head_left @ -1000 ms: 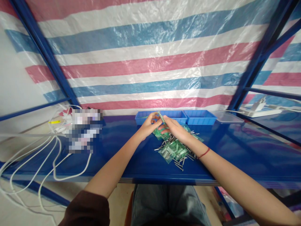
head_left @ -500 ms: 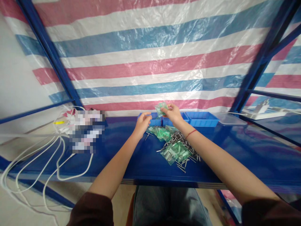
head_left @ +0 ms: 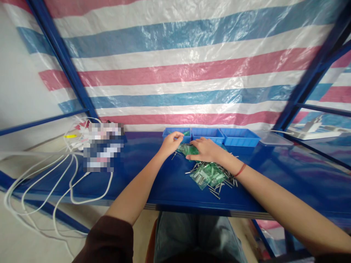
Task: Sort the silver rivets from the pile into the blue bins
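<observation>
A pile of small green plastic packets (head_left: 208, 174) mixed with loose metal pins (head_left: 216, 193) lies on the blue table (head_left: 170, 182). My right hand (head_left: 205, 149) rests palm down on the far end of the pile, its fingers curled over a green packet (head_left: 187, 149). My left hand (head_left: 171, 141) hovers at the front edge of the left blue tray (head_left: 168, 133), its fingers pinched together; whether anything sits between them is hidden.
Three blue trays (head_left: 236, 136) stand in a row at the back, with a clear lid (head_left: 274, 140) to their right. White cables (head_left: 63, 186) loop over the table's left side beside a blurred box (head_left: 102, 150). Striped plastic sheeting (head_left: 181, 69) hangs behind.
My right hand has come down from above the trays, where it held a green packet, onto the pile. My left hand has stayed near the left tray.
</observation>
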{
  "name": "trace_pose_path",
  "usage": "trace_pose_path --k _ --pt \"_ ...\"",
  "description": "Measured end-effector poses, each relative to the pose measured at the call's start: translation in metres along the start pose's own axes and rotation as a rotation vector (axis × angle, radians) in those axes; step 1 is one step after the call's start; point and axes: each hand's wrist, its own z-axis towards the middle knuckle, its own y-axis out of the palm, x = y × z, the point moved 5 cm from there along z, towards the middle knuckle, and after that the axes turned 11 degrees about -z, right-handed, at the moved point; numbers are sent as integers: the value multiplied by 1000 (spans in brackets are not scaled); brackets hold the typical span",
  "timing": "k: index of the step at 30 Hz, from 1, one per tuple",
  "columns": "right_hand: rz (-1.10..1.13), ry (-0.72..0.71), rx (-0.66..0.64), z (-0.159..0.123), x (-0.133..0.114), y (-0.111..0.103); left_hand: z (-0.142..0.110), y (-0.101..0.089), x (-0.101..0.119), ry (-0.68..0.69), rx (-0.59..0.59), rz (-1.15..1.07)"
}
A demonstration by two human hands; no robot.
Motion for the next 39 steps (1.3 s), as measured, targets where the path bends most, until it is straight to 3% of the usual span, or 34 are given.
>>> trace_pose_path --k 5,9,13,20,25,29,33,37,39 --pt "-57 -19 -4 -12 -10 -2 -6 9 8 1 -78 42" --pt "15 49 56 -14 -4 -9 -7 12 9 32 -91 71" --pt "167 84 246 -18 8 -20 -8 16 11 73 -90 63" --pt "327 145 592 -26 16 -38 -19 31 27 198 -192 93" --pt "437 190 711 -29 11 -44 -21 38 36 191 -220 22" --pt "599 249 677 -28 12 -42 -20 42 36 105 -254 -179" --pt "745 328 593 -24 18 -33 -16 39 29 40 -174 -356" --pt "720 339 433 -18 23 -21 -14 32 27 12 -95 -401" --pt "680 343 433 -19 25 -22 -14 32 29 9 -95 -397"
